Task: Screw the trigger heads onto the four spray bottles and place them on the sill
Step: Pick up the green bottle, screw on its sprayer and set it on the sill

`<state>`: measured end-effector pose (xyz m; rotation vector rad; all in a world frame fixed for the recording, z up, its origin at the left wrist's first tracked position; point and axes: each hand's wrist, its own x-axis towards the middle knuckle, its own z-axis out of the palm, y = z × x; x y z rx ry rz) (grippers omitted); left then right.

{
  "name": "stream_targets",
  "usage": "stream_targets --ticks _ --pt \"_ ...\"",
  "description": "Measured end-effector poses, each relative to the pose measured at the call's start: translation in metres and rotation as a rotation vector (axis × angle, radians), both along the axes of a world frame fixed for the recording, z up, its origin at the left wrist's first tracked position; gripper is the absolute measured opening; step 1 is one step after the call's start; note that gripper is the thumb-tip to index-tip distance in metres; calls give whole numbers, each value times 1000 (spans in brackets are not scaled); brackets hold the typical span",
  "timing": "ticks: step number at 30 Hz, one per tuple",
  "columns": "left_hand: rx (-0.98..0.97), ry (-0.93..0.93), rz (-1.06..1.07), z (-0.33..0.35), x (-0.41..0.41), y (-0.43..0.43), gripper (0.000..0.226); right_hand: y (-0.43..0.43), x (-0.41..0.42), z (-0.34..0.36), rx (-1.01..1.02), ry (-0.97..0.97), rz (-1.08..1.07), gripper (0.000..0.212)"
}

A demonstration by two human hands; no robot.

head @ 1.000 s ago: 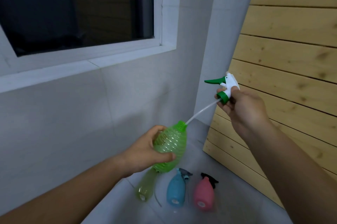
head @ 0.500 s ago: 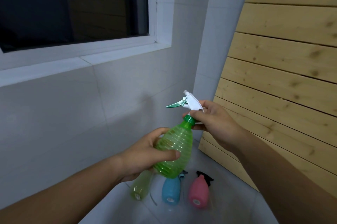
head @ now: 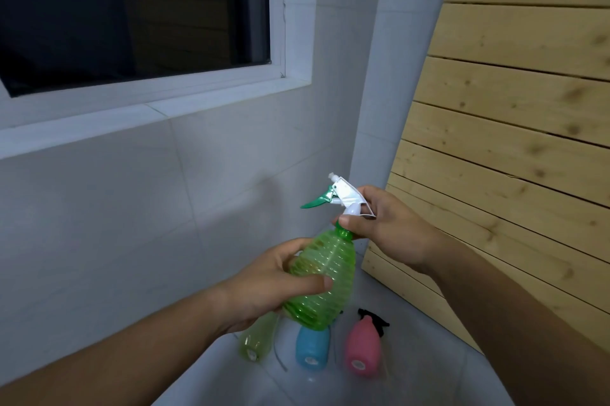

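My left hand (head: 264, 286) grips the ribbed green spray bottle (head: 321, 277), held nearly upright in front of me. The white trigger head (head: 343, 196) with its green lever sits on the bottle's neck. My right hand (head: 386, 227) is closed around the head's collar at the neck. On the floor below lie a yellow-green bottle (head: 257, 339), a blue bottle (head: 312, 349) and a pink bottle (head: 363, 346) with a black head. The white window sill (head: 158, 108) runs along the wall at upper left.
A dark window (head: 132, 9) sits above the sill. A pale wooden slat panel (head: 511, 141) leans against the wall on the right. The floor is white tile (head: 412, 389); a thin clear tube lies between the bottles.
The trigger head was held apart with only its tube in the bottle; my right hand brought it down onto the neck, where it now stands more upright with my fingers on the collar.
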<state>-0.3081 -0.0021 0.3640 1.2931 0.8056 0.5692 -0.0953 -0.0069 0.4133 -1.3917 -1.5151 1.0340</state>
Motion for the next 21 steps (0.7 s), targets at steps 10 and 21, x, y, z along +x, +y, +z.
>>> stream_targets --ticks 10,21 --pt "42 25 -1 9 -3 5 47 2 -1 -7 43 216 36 35" --pt "35 -10 -8 9 -3 4 44 3 1 -8 49 197 57 34"
